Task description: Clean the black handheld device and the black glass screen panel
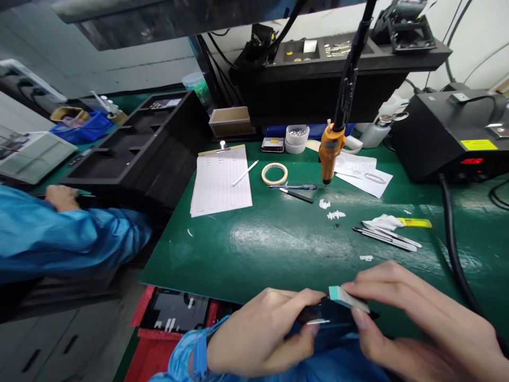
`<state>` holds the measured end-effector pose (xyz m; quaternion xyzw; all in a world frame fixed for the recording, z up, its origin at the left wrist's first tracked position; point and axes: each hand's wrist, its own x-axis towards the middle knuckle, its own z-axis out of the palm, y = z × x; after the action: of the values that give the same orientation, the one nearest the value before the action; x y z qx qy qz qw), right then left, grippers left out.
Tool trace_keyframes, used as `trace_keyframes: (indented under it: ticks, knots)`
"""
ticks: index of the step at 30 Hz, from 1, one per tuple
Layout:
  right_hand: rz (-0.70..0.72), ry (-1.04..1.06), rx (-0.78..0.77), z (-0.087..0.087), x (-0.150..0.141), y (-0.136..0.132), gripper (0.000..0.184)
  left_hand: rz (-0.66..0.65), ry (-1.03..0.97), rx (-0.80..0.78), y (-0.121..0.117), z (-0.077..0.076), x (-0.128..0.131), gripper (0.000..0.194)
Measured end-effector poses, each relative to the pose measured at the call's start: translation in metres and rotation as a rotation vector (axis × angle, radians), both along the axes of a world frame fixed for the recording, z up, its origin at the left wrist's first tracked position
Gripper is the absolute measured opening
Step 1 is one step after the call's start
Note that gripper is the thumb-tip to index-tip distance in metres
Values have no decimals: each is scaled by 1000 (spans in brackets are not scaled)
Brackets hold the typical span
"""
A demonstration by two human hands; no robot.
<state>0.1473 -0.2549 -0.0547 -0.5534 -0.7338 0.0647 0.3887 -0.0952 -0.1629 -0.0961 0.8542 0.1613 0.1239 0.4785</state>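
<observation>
At the table's front edge, my left hand (264,331) is closed, thumb and fingers pinching a dark, glossy flat part (334,321). A thin white sliver shows near the thumb on it. My right hand (413,315) pinches a small pale strip with a teal end (352,301) between thumb and fingers, just above the dark part's right side. Whether strip and part touch, I cannot tell. My hands cover much of the dark part. Beyond my right hand lie tweezers (392,240) and a yellow-handled tool (415,223) partly wrapped in white material.
An orange electric screwdriver (331,151) hangs over the green table (262,244). Behind are a clipboard (220,193), a tape roll (274,174) and pens. A black box with red display (457,138) stands right. A co-worker's blue sleeve (71,233) is left; dark panels (177,307) lie lower left.
</observation>
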Motion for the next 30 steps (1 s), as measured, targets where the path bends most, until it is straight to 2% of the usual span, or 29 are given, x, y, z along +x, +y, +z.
trace_keyframes:
  ticks: [4, 8, 13, 16, 19, 26, 30]
  knots:
    - [-53, 36, 15, 1, -2, 1, 7, 8, -51, -58, 0, 1, -2, 31]
    - [6, 41, 15, 2, -3, 2, 11, 33, -55, 2, -1, -1, -3, 30]
    - [19, 2, 23, 2, 0, 3, 10, -8, -103, -55, -1, -5, -1, 30]
    - [0, 27, 30, 2, -1, 5, 10, -5, -125, -9, -1, -8, -1, 29]
    - [44, 23, 18, 2, 0, 8, 11, 13, -113, 23, -2, -10, -2, 27]
    - [4, 33, 18, 4, 0, 9, 11, 9, -153, -3, -2, -8, -3, 26]
    - [33, 68, -16, 2, -5, 8, 8, 39, -162, 22, -2, -8, -3, 26]
